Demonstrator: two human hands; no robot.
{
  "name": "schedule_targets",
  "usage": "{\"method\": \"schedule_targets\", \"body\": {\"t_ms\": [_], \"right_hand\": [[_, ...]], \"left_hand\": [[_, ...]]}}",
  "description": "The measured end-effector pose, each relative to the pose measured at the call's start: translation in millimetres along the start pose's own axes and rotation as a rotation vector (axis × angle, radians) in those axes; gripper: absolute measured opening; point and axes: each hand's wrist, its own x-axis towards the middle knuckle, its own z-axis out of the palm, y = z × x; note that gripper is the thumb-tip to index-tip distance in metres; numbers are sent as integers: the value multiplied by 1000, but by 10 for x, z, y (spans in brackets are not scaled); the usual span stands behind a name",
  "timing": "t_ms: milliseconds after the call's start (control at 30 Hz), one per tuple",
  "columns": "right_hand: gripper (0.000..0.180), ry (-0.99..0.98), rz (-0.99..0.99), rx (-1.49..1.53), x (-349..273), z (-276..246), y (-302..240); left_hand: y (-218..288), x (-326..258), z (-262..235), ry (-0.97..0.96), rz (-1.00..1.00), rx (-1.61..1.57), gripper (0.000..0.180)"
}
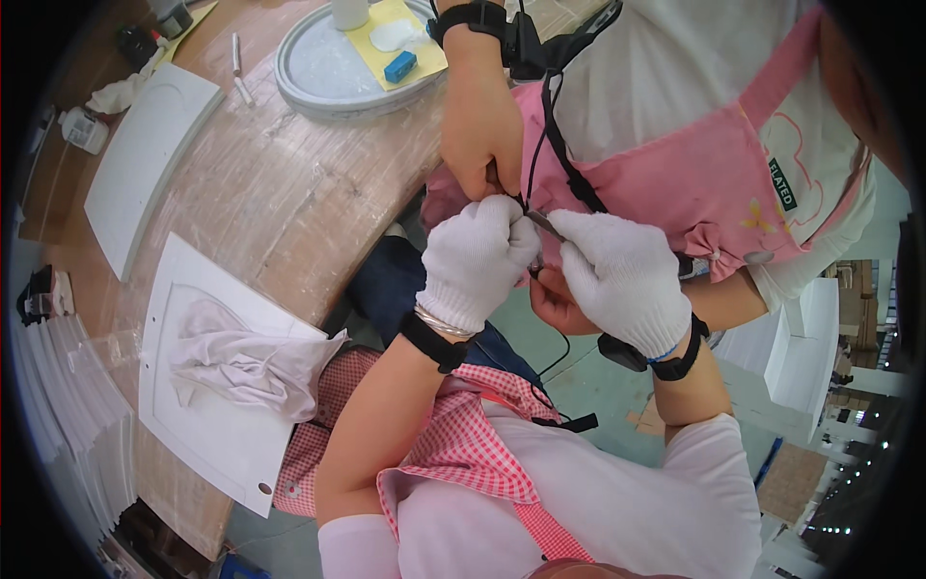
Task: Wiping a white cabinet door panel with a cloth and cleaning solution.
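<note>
In its white knit glove, my left hand (475, 253) is closed, fingertips pinched at a thin black cord (533, 164). My right hand (622, 280), gloved the same way, grips a small dark flat tool (546, 226) whose tip meets the cord beside my left fingers. Whether the tool is a blade or scissors cannot be made out. A co-worker's bare hand (479, 135) touches my left fingertips from above. Their other bare hand (559, 304) is below, between my two hands, partly hidden by my right glove.
The co-worker wears a pink apron (666, 183). Left is a wooden table (280, 193) with a white panel (222, 425) under a crumpled cloth (241, 352), another white panel (145, 164), and a round grey tray (309, 72) bearing a blue block (400, 67). White sheets (82, 425) are stacked at far left.
</note>
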Motion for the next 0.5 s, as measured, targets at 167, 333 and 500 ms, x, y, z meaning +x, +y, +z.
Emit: {"method": "schedule_targets", "body": {"t_ms": [167,333,500], "right_hand": [[12,-25,-26,-36,9,8,-22],[13,-44,-40,-17,26,-27,-39],[16,-64,-36,-29,11,1,-6]], "left_hand": [[-44,-21,-1,7,-6,-11,8],[-8,-145,-112,-117,-455,-369,9],[68,-281,-255,-440,-727,-753,22]]}}
